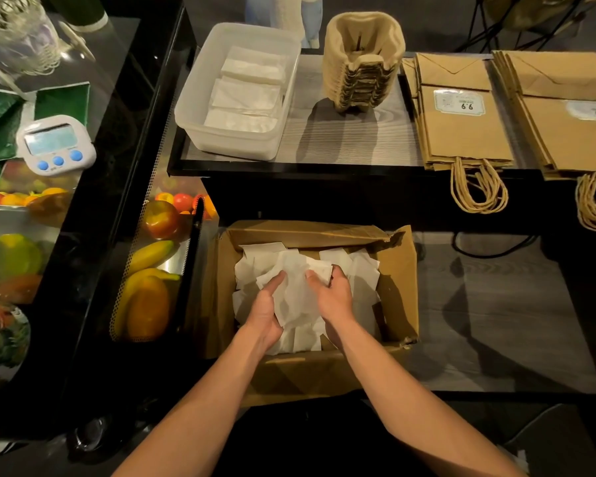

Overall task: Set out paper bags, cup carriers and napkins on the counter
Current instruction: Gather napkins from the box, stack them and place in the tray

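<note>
While two stacks of paper bags [461, 132] and a nested pile of cup carriers [362, 63] already sit on the tabletop [341, 139], the plastic tub [200, 108] beside them holds only a few folded napkins [248, 94], so that step looks unfinished. Down in the cardboard box [399, 270], the left hand [265, 311] and right hand [334, 294] grip a bunch of loose napkins [296, 294] between them, though the paper hides most of the left fingers. Moving these to the tub appears to be what remains.

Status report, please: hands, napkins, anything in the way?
Left hand and right hand both hold loose napkins in cardboard box. On counter: tub with napkins, cup carriers, paper bags. Nothing seen between box and tub.
</note>
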